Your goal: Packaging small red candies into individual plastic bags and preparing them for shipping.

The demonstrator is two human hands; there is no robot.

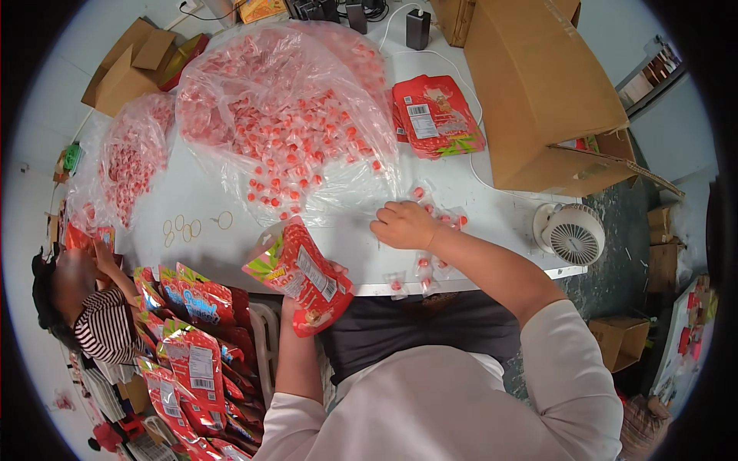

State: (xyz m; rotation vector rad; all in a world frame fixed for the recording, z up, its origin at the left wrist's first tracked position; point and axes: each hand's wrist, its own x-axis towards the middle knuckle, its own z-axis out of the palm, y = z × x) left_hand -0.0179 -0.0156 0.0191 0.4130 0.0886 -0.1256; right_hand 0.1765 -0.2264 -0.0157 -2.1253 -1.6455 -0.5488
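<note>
A person's two bare hands work at a smooth white table (207,260). The left hand (338,268) holds a glossy red foil-like pouch (314,278), flat-sided with slightly crinkled edges, a green-and-pink end and a white label panel. The pouch is tilted above the table's near edge, its green end up and to the left. It hides most of the left hand, so how those fingers are set cannot be told.

The right hand (405,224) is low over the tabletop, knuckles up, its fingers bent and close together; whether they pinch anything cannot be told. Around it are small round red sweets in clear, crinkly wrappers (423,263), some beyond the hand and some between it and the near edge.

Further back, a large, filmy, clear plastic bag (284,131) slumps open, spilling similar wrapped red pieces. To its right is a neat stack of flat, shiny red pouches (437,115), then a tall brown corrugated cardboard box (538,100). A round white fan with a ribbed grille (575,234) is at the right edge. Thin tan rubber bands (190,230) lie as loose rings on the left. Below them, plump red pouches (196,346) crowd together, upright and overlapping.
</note>
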